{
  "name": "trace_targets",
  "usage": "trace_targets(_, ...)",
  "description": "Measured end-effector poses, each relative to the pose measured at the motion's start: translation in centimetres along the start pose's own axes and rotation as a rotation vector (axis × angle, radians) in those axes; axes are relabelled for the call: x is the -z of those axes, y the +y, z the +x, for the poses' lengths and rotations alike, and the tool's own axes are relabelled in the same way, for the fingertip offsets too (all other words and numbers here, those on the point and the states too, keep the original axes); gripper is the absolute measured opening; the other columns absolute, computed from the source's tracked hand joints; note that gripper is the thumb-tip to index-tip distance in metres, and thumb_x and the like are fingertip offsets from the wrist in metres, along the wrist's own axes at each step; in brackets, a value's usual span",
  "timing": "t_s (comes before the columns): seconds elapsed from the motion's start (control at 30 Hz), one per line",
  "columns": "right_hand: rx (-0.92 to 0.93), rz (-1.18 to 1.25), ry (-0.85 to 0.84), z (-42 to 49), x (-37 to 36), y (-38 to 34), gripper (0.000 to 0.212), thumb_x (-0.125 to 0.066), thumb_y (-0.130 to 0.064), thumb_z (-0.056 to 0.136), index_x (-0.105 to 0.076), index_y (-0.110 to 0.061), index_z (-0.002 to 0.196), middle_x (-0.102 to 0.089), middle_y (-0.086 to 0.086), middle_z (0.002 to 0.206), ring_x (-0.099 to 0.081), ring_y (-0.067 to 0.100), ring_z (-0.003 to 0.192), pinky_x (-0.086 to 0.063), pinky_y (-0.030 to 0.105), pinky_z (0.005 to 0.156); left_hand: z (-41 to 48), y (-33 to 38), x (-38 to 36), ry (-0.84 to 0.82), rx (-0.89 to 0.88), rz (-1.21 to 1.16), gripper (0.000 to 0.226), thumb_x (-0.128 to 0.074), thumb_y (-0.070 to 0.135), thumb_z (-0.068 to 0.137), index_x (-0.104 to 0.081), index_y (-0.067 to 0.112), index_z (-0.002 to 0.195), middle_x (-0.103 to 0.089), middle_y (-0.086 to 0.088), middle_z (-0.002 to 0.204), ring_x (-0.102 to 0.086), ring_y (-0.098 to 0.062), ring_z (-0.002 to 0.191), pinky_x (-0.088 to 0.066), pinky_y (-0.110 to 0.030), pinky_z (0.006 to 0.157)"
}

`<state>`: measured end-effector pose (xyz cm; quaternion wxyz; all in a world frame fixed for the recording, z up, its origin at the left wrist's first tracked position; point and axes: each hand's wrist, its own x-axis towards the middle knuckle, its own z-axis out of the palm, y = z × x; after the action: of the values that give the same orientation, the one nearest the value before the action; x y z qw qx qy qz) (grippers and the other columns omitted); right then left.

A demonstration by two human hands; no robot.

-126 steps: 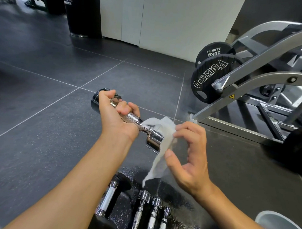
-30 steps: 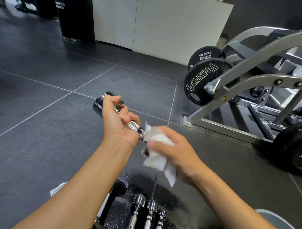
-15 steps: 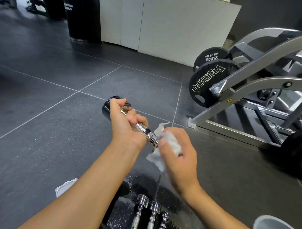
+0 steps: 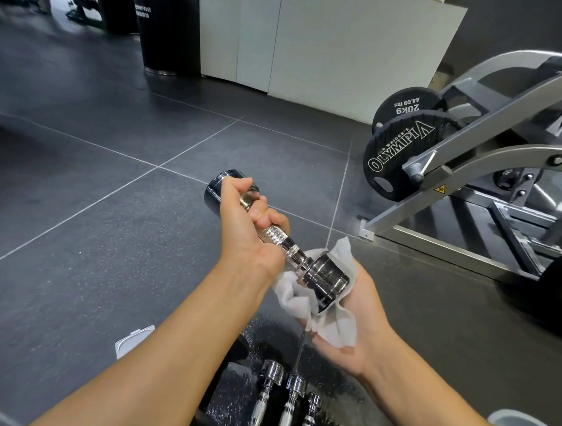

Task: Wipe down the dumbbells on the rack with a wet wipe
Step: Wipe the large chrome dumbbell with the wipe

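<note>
My left hand (image 4: 247,224) grips the knurled handle of a chrome dumbbell (image 4: 327,276), held out over the floor with its far head pointing away. My right hand (image 4: 362,311) lies palm up under the near head and cups a crumpled white wet wipe (image 4: 294,296) around it; its fingers are hidden behind the head. Below my arms, three small chrome dumbbells (image 4: 268,391) lie side by side on the black speckled rack (image 4: 231,402), with a darker dumbbell partly hidden under my left forearm.
A white wipe packet (image 4: 133,340) lies on the dark tiled floor at the left. A grey machine frame (image 4: 465,174) with black Olympia weight plates (image 4: 393,156) stands at the right. A grey container rim (image 4: 520,425) shows at the bottom right. A white cabinet (image 4: 343,46) stands behind.
My right hand turned from covering the near head from above to cupping it palm up from below, so the chrome head now shows. My left hand kept its grip.
</note>
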<state>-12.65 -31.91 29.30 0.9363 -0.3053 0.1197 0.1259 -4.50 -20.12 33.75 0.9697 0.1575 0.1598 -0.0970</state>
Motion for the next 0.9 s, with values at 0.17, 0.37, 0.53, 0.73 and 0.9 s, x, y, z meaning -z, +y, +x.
trace_targets(0.17,0.326,-0.181,0.181,-0.3,-1.0,0.9,0.022,-0.061,-0.024,0.090,-0.056,-0.003,0.086,-0.052,0.017,0.084,-0.056,0.030,0.067,-0.052,0.038,0.054,-0.2,-0.5,-0.2,-0.020,0.007,-0.012,0.025,-0.067,0.024,0.082,-0.045,0.020,0.072,-0.030,0.010,0.054,-0.021,-0.007,0.043,-0.028,-0.013,0.045)
trace_targets(0.37,1.401,-1.829,-0.168,-0.7,1.7,-1.0,0.017,-0.074,-0.018,0.082,-0.073,-0.012,0.098,-0.055,0.008,0.108,-0.061,0.028,0.089,-0.051,0.033,0.069,0.1,-0.3,0.0,0.007,-0.006,0.061,0.026,-0.066,0.027,0.084,-0.045,0.020,0.071,-0.030,0.011,0.053,-0.021,-0.007,0.043,-0.031,-0.015,0.042)
trace_targets(0.53,1.416,-2.304,-0.220,-0.3,2.1,-0.1,0.021,-0.072,-0.005,0.082,-0.068,-0.013,0.100,-0.051,0.010,0.117,-0.052,0.034,0.108,-0.047,0.045,0.078,0.0,-0.1,-0.1,0.038,-0.080,0.092,0.031,-0.068,0.023,0.085,-0.043,0.023,0.067,-0.029,0.010,0.057,-0.021,-0.007,0.044,-0.028,-0.015,0.043)
trace_targets(0.73,1.069,-2.132,-0.153,-0.8,1.0,-0.4,0.020,-0.073,-0.021,0.080,-0.065,-0.024,0.098,-0.049,0.001,0.120,-0.051,0.022,0.107,-0.051,0.037,0.078,0.6,0.1,0.4,0.101,-0.086,0.085,0.031,-0.069,0.023,0.083,-0.042,0.024,0.068,-0.027,0.010,0.057,-0.020,-0.008,0.045,-0.029,-0.016,0.043)
trace_targets(0.9,0.245,-0.851,-0.053,-0.6,0.5,-1.6,0.038,-0.081,-0.027,0.080,-0.071,-0.012,0.114,-0.067,0.010,0.113,-0.063,0.026,0.101,-0.051,0.044,0.095,0.8,0.5,0.1,0.076,-0.052,0.044,0.028,-0.070,0.023,0.081,-0.043,0.023,0.073,-0.027,0.010,0.056,-0.019,-0.008,0.044,-0.031,-0.016,0.039)
